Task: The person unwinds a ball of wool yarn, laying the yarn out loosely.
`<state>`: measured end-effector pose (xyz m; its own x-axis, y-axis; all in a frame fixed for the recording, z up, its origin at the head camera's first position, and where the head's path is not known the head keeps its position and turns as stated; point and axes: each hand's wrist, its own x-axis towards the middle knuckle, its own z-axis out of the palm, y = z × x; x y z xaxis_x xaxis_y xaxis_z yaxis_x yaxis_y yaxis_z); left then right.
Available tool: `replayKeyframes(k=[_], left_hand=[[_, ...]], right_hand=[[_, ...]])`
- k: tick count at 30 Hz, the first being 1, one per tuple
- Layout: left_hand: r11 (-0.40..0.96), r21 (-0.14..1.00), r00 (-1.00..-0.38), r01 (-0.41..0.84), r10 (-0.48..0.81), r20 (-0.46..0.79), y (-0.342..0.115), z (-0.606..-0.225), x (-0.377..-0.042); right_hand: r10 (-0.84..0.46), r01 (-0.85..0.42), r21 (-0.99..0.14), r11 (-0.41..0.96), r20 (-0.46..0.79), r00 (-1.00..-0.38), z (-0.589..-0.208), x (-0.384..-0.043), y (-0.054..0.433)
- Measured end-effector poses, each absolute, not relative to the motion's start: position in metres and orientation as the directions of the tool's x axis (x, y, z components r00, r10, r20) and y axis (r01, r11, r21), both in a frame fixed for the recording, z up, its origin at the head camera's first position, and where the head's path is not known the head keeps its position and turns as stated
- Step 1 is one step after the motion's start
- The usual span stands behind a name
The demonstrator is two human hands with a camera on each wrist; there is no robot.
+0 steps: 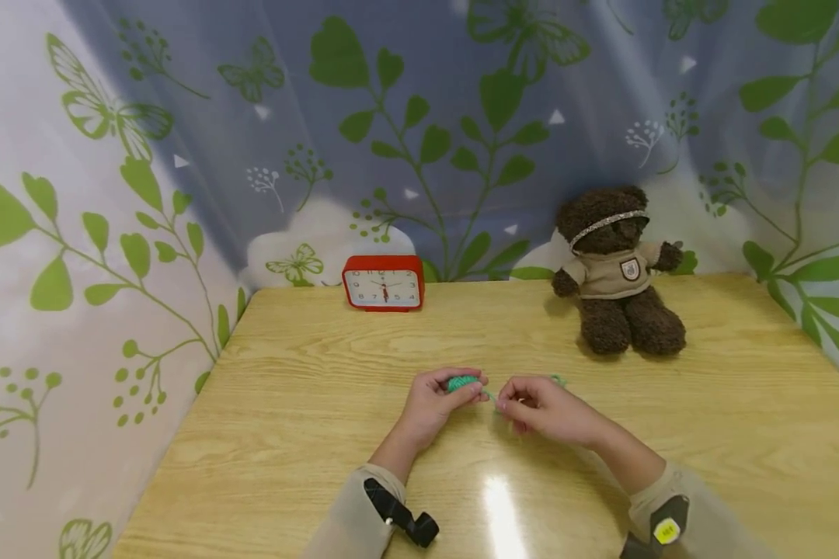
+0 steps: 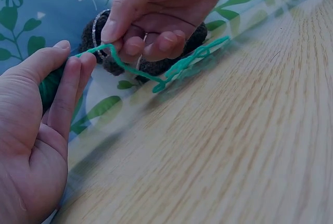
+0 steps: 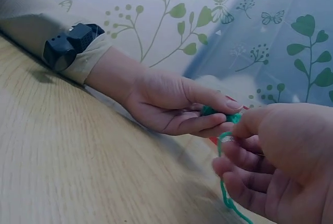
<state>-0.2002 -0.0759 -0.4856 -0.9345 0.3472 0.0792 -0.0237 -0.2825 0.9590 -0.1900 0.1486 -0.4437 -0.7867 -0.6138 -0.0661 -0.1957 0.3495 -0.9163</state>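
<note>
A small ball of green yarn (image 1: 462, 383) is gripped between the thumb and fingers of my left hand (image 1: 429, 404), above the wooden table. From it a short stretch of yarn (image 2: 93, 50) runs across to my right hand (image 1: 548, 410), whose thumb and forefinger pinch the strand. Beyond that pinch, the loose tail hangs down and trails in twisted loops, best seen in the left wrist view. In the right wrist view the left hand's fingers cover much of the ball, and the right hand (image 3: 286, 156) is close by it.
On the wooden table (image 1: 287, 435), a red alarm clock (image 1: 383, 283) stands at the back. A brown teddy bear (image 1: 618, 272) in a beige shirt sits at the back right. A curtain with green leaves and butterflies (image 1: 419, 155) hangs behind the table.
</note>
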Motion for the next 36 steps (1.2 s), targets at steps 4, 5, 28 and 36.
replayKeyframes(k=[4, 5, 28, 36], left_hand=[[-0.276, 0.961, -0.931, -0.029, 0.358, 0.075, -0.075, -0.487, -0.201], [-0.277, 0.961, -0.931, -0.028, 0.357, 0.076, -0.075, -0.486, -0.201], [-0.303, 0.952, -0.930, -0.032, 0.358, 0.083, -0.076, -0.484, -0.198], [-0.316, 0.947, -0.942, -0.053, 0.332, 0.058, -0.076, -0.485, -0.199]], right_hand=[[-0.578, -0.131, -0.924, 0.360, -0.110, -0.809, -0.446, -0.188, 0.146], [-0.576, -0.119, -0.925, 0.361, -0.121, -0.808, -0.447, -0.188, 0.145], [-0.434, -0.166, -0.966, 0.199, 0.065, -0.899, -0.436, -0.190, 0.151], [-0.300, -0.175, -0.967, 0.185, 0.114, -0.947, -0.428, -0.194, 0.165]])
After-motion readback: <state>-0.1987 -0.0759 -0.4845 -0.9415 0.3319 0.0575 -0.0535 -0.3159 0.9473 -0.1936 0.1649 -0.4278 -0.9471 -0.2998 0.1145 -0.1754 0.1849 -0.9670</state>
